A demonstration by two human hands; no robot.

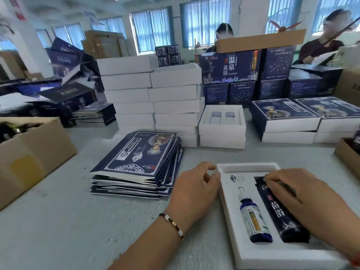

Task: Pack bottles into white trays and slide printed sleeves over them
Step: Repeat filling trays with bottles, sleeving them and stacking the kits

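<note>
Room: packing hall with blue-curtained windows, other workers behind stacked boxes
Worktop (58, 221): pale grey; open cardboard box (29, 152) at far left
Sleeves (136, 162): flat printed stack, left of centre, just beside the left hand
Empty trays (152, 98): white stacks behind
Left hand (194, 191): fingers loosely curled, touching the tray's left edge, gripping nothing
Tray (233, 221): white, in front; blue bottle (253, 217) lies in left slot
Dark pack (280, 211): in right slot
Right hand (307, 199): fingertips pressing on the pack's top end
Risk: pack sitting proud could snag the sleeve; unsteadied tray may skid
</note>
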